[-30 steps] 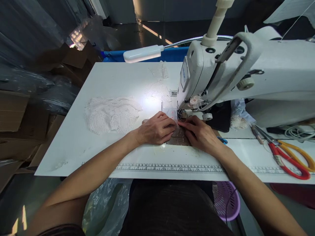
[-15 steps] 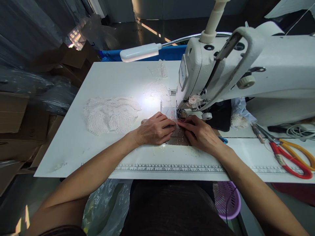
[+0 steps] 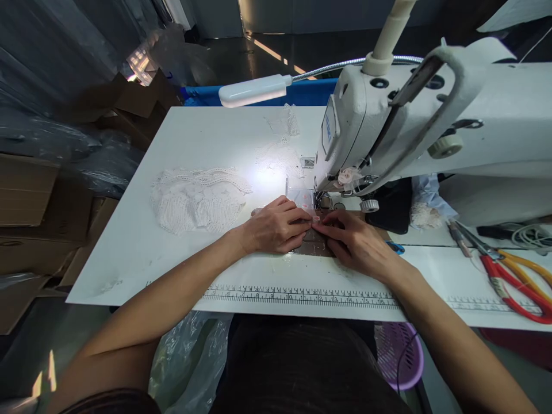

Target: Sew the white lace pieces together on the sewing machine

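Just in front of the presser foot (image 3: 319, 200) of a white sewing machine (image 3: 345, 123), my two hands meet at the fingertips. A small pale scrap (image 3: 316, 219), seemingly thin fabric, is pinched between them; its shape is mostly hidden by the fingers. My left hand (image 3: 280, 225) lies to the left with curled fingers. From the right, my right hand (image 3: 356, 238) closes thumb and index finger on the same scrap. Beneath the fingers are a clear plate (image 3: 297, 198) with small pink marks and a brown patch (image 3: 313, 247) on the tabletop.
White lace pieces (image 3: 198, 201) lie left, with more lace (image 3: 280, 158) behind the plate. A lamp (image 3: 254, 91) hangs over the table (image 3: 142, 264). Scissors (image 3: 513, 282), a seam-ripper-like tool (image 3: 459, 238) and a white bundle (image 3: 425, 201) are at right. A printed ruler (image 3: 302, 296) runs along the front edge.
The whole view has shifted slightly, so the machine and table appear farther right. My fingertips have moved a little, and the pale scrap between them shows more.
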Available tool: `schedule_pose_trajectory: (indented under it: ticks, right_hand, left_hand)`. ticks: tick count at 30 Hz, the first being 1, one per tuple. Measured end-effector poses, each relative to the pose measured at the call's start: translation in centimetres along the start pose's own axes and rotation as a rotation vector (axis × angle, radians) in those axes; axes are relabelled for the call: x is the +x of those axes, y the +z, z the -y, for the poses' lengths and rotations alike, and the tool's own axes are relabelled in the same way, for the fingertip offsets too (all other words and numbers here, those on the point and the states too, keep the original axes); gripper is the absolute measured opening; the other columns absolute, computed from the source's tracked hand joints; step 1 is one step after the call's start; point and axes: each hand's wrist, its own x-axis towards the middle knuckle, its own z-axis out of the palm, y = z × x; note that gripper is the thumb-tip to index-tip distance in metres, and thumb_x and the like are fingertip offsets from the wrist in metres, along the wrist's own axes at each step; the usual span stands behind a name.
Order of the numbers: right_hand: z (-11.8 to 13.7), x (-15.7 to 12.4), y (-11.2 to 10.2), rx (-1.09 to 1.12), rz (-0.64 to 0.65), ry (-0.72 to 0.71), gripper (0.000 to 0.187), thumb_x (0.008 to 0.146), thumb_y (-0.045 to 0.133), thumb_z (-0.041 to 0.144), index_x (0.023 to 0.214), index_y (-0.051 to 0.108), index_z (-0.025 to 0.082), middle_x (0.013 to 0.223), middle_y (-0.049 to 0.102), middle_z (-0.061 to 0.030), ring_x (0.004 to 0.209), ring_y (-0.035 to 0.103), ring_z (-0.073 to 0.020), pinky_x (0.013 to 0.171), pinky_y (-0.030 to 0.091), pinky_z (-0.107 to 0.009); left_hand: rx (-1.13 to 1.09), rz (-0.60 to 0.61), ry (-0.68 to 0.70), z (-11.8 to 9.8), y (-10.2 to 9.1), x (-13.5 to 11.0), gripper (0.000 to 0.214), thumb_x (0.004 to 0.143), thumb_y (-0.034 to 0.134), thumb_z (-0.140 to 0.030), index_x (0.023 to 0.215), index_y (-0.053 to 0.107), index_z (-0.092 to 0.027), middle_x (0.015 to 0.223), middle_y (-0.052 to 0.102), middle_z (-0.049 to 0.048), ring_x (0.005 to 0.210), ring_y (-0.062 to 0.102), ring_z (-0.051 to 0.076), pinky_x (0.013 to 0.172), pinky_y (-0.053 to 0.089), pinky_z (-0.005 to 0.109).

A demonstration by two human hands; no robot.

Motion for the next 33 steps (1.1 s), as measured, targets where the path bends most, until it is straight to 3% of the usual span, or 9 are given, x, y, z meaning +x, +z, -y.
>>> schedule_pose_trajectory:
  ticks: [6, 12, 18, 23, 27, 33]
  right_hand:
    - [0.0, -0.1, 0.2, 0.000, 0.006, 0.003, 0.035, 0.090, 0.045, 0.013, 0.118, 0.068, 0.014, 0.108, 0.059, -0.0153, 0.094, 0.060, -0.0241, 0.083, 0.056, -0.042]
    - [0.1, -0.1, 0.2, 0.038, -0.016, 0.032, 0.037, 0.088, 0.047, 0.011, 0.118, 0.068, 0.018, 0.113, 0.059, -0.0138, 0.098, 0.062, -0.0242, 0.085, 0.056, -0.042]
    - [0.1, -0.1, 0.3, 0.057, -0.027, 0.058, 0.038, 0.087, 0.047, 0.011, 0.117, 0.068, 0.022, 0.114, 0.061, -0.0119, 0.101, 0.062, -0.0246, 0.088, 0.056, -0.044]
    - [0.1, -0.1, 0.4, 0.059, -0.030, 0.062, 0.038, 0.088, 0.046, 0.012, 0.119, 0.067, 0.021, 0.114, 0.061, -0.0125, 0.102, 0.062, -0.0247, 0.089, 0.055, -0.044]
    - [0.1, 0.0, 0.6, 0.066, -0.045, 0.102, 0.039, 0.088, 0.046, 0.012, 0.121, 0.066, 0.020, 0.115, 0.062, -0.0129, 0.103, 0.062, -0.0258, 0.088, 0.055, -0.045]
    - [0.0, 0.2, 0.8, 0.065, -0.043, 0.120, 0.039, 0.087, 0.047, 0.011, 0.119, 0.067, 0.017, 0.111, 0.062, -0.0145, 0.100, 0.062, -0.0266, 0.084, 0.056, -0.045]
  left_hand:
    - [-0.099, -0.035, -0.052, -0.1, -0.2, 0.2, 0.018, 0.088, 0.055, -0.022, 0.097, 0.070, -0.019, 0.104, 0.072, 0.0053, 0.084, 0.062, 0.018, 0.077, 0.047, 0.037]
    - [-0.060, -0.157, -0.229, 0.9, -0.2, 1.5, 0.019, 0.091, 0.052, -0.018, 0.089, 0.069, -0.014, 0.094, 0.072, 0.0079, 0.078, 0.061, 0.016, 0.071, 0.050, 0.034]
    - [-0.054, -0.055, -0.195, 1.6, 0.5, 1.7, 0.023, 0.094, 0.046, -0.019, 0.096, 0.069, -0.014, 0.104, 0.070, 0.0093, 0.085, 0.063, 0.017, 0.076, 0.052, 0.035]
    - [0.096, 0.051, -0.198, 1.2, 0.6, 1.7, 0.028, 0.097, 0.044, -0.029, 0.103, 0.068, -0.015, 0.117, 0.067, 0.0099, 0.082, 0.057, 0.019, 0.073, 0.045, 0.037]
    - [0.122, 0.106, -0.199, 1.5, 0.2, 2.3, 0.031, 0.097, 0.043, -0.032, 0.105, 0.068, -0.016, 0.115, 0.068, 0.0094, 0.081, 0.054, 0.020, 0.071, 0.039, 0.037]
    - [-0.036, 0.073, -0.274, 2.3, 0.3, 2.3, 0.030, 0.097, 0.045, -0.032, 0.108, 0.068, -0.016, 0.116, 0.069, 0.0067, 0.084, 0.054, 0.020, 0.076, 0.040, 0.038]
